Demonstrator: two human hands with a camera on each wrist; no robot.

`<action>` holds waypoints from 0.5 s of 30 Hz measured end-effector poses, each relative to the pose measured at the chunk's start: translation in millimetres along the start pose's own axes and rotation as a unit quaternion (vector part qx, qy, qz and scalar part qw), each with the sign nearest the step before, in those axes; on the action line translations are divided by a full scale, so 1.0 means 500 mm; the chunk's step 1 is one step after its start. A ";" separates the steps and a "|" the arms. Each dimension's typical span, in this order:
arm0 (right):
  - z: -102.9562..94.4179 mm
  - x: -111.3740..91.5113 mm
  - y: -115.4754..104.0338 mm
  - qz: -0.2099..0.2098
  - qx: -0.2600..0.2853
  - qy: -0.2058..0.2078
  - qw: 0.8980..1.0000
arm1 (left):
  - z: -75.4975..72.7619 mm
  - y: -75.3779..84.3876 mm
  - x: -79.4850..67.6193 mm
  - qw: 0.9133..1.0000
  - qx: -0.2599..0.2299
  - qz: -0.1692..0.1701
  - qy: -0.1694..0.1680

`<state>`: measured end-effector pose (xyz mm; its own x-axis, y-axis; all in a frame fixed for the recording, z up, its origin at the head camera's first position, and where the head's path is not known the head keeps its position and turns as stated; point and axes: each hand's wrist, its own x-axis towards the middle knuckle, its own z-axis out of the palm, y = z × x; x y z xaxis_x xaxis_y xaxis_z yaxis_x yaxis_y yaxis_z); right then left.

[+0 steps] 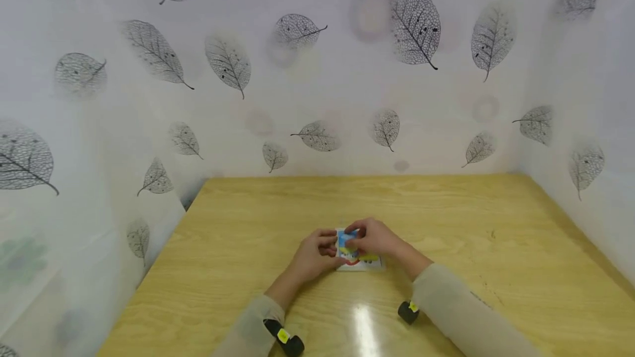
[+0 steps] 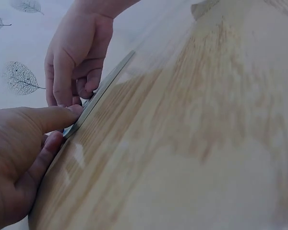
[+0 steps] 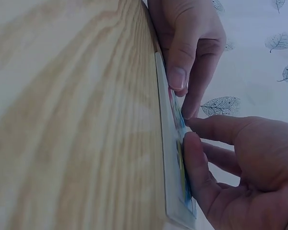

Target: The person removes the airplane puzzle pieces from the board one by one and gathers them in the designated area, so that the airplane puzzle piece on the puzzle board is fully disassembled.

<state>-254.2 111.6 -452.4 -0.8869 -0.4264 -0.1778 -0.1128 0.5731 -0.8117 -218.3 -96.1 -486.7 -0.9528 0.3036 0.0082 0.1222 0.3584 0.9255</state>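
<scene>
A small flat picture puzzle with a white border and blue, yellow and red printing lies on the wooden table. At its left side my left hand grips the edge, thumb over the lower left corner. From the right, my right hand reaches over the picture, and its thumb and index finger pinch a blue puzzle piece close over the upper part. In the right wrist view, the fingertips sit right at the puzzle's face, hiding most of the piece. The left wrist view catches the puzzle edge-on beside the left thumb.
The light wooden table extends around the puzzle on all sides. A pale cloth with a leaf print hangs behind and at both sides of it. Dark straps with yellow marks are at both wrists.
</scene>
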 end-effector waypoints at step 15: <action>0.000 0.010 -0.032 -0.011 -0.079 -0.013 0.997 | 0.000 -0.003 -0.005 1.000 0.011 0.013 0.006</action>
<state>-256.6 100.1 -440.3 -0.8718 -0.4565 -0.1778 -0.2024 0.6661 -0.7179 -216.3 -97.5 -487.9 -0.9523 0.3028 0.0375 0.1539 0.3705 0.9160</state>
